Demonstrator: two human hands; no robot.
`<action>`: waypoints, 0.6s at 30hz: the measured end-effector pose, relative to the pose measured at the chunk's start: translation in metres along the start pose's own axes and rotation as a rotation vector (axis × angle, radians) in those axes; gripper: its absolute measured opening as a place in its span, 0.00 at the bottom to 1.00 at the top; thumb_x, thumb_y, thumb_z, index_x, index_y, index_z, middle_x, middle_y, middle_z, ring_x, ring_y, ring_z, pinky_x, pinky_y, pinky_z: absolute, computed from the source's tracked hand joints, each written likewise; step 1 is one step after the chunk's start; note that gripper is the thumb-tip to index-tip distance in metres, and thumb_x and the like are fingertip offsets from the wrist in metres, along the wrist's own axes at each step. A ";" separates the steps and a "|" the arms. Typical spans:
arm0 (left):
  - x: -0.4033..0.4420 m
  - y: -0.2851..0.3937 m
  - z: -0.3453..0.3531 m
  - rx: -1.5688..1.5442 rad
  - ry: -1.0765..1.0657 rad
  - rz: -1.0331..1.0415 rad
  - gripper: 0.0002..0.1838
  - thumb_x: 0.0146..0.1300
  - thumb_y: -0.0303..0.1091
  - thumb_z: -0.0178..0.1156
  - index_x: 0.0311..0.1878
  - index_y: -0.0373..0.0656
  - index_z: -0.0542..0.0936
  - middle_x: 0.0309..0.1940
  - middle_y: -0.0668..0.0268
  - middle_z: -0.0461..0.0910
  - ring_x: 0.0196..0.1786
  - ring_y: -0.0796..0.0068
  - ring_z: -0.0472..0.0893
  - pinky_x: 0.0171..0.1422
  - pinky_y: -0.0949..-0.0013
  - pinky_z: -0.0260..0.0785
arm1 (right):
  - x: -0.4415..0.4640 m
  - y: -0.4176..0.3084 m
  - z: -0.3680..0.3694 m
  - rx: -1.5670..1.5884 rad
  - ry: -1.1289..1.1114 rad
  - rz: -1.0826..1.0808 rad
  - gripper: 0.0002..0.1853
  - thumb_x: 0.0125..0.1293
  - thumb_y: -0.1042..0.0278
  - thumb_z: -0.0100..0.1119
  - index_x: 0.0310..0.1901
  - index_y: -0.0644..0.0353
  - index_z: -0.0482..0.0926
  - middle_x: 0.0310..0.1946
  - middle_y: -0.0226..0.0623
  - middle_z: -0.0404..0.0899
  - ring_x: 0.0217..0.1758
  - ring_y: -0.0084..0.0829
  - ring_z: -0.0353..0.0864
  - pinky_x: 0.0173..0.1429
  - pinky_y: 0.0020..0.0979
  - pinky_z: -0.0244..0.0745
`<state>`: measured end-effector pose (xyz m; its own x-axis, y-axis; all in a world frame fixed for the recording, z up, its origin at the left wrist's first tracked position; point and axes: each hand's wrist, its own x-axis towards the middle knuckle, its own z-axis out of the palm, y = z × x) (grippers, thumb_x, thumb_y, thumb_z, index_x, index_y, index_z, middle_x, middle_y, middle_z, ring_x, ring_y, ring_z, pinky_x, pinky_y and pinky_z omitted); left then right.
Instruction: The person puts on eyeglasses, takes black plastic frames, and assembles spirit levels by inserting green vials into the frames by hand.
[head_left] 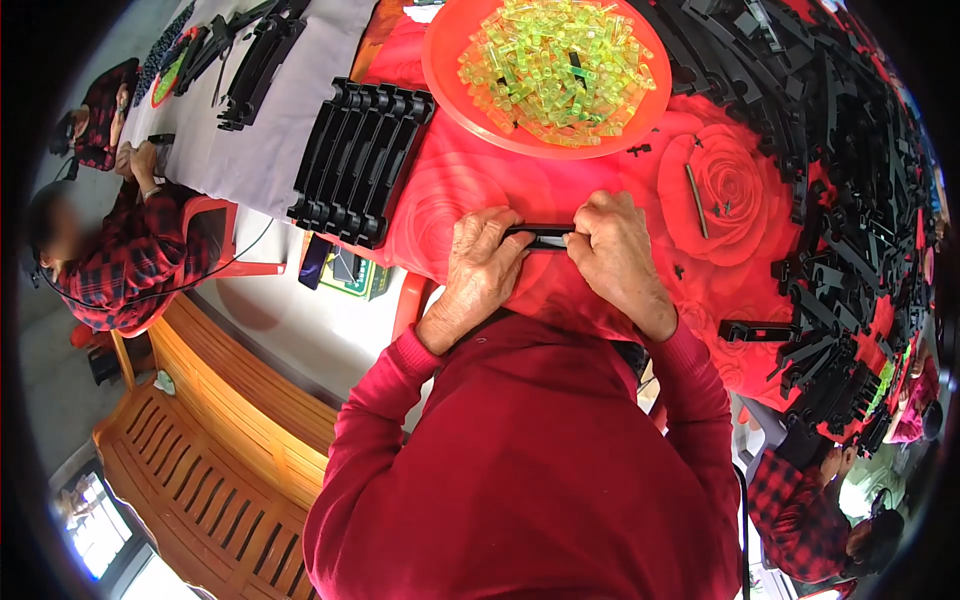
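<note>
Fingers (512, 247) curled nearly closed, the left hand (476, 264) and right hand (618, 250) pinch, over the red cloth (560, 185), opposite ends of a slim black part (543, 229), likely light, stiff and slightly slick, best gripped at those ends, with a red basin (447, 85) of yellow-green pieces (555, 75) beyond.

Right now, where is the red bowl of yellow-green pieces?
Top of the head view, just right of centre: the red bowl sits on the red cloth beyond the right hand, between the row of black parts and the black heap.
</note>
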<state>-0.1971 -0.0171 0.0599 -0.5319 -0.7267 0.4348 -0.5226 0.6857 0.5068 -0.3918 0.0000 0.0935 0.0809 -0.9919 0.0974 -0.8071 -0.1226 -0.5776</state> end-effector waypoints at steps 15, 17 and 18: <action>0.016 0.005 -0.013 0.028 -0.195 0.054 0.14 0.49 0.30 0.69 0.41 0.44 0.83 0.48 0.62 0.76 0.53 0.60 0.73 0.56 0.57 0.63 | -0.012 0.007 0.003 -0.029 -0.038 0.011 0.07 0.52 0.70 0.62 0.29 0.64 0.76 0.37 0.42 0.73 0.44 0.44 0.71 0.44 0.46 0.67; 0.017 0.009 -0.006 0.045 -0.181 0.089 0.13 0.49 0.31 0.70 0.40 0.43 0.83 0.48 0.62 0.76 0.53 0.60 0.73 0.55 0.57 0.64 | -0.012 0.007 0.002 -0.028 -0.050 0.018 0.07 0.52 0.70 0.61 0.29 0.64 0.75 0.37 0.42 0.72 0.43 0.45 0.71 0.44 0.45 0.67; 0.017 0.011 -0.001 0.053 -0.151 0.073 0.13 0.47 0.31 0.70 0.39 0.42 0.82 0.48 0.62 0.76 0.52 0.60 0.74 0.55 0.56 0.64 | -0.012 0.007 0.001 -0.027 -0.059 0.022 0.06 0.52 0.71 0.61 0.29 0.63 0.75 0.37 0.42 0.72 0.43 0.45 0.71 0.43 0.45 0.67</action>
<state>-0.2113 -0.0222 0.0735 -0.6615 -0.6629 0.3506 -0.5111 0.7407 0.4361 -0.3977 0.0113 0.0873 0.0968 -0.9946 0.0361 -0.8247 -0.1005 -0.5565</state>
